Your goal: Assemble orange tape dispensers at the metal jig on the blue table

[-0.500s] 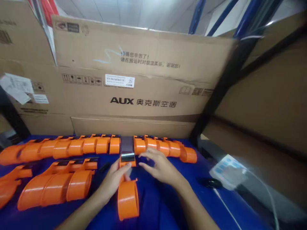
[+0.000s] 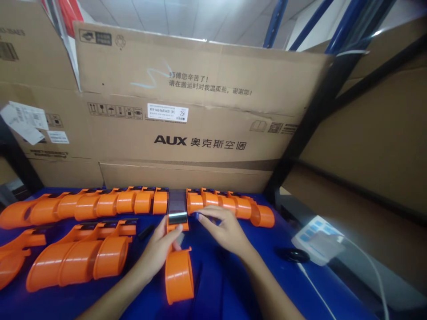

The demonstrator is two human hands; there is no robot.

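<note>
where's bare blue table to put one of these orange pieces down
Bare blue cloth lies between the right hand and the black disc, and near the front edge beside the orange dispenser at the left hand. The back row and left cluster are packed.

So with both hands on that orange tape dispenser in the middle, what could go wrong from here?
1. The left hand and right hand work beside the dispenser's metal blade plate; fingertips could catch its edge.
2. The orange tape dispenser lies against the back row of dispensers; a push could knock that row out of line.
3. The white cable trails near the right forearm and might snag.
</note>
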